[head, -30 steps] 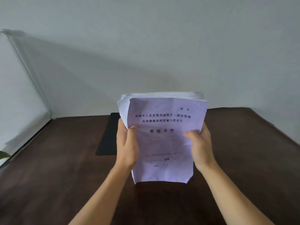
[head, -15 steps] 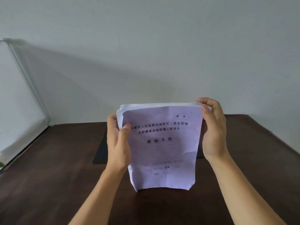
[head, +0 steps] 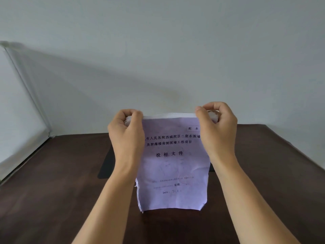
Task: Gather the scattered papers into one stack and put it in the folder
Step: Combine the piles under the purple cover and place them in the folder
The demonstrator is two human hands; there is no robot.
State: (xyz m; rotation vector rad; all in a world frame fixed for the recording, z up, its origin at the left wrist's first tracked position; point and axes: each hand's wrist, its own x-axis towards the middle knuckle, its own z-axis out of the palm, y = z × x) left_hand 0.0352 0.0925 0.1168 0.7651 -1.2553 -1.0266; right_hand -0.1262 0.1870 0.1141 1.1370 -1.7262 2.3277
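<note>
A stack of white papers point(head: 173, 173) stands upright on its bottom edge on the dark table point(head: 52, 191), its printed cover sheet facing me. My left hand point(head: 125, 136) pinches the stack's top left corner. My right hand point(head: 217, 131) pinches the top right corner. Behind the stack a flat black folder point(head: 105, 166) lies on the table; the papers and my arms hide most of it, and a sliver shows to the right of the stack.
A pale wall rises right behind the table's far edge. A light panel with a metal frame point(head: 26, 88) leans along the left side. The table's right edge point(head: 299, 150) runs diagonally toward me.
Both hands slid up from the sides of the stack to its top corners. The stack stays upright on the table.
</note>
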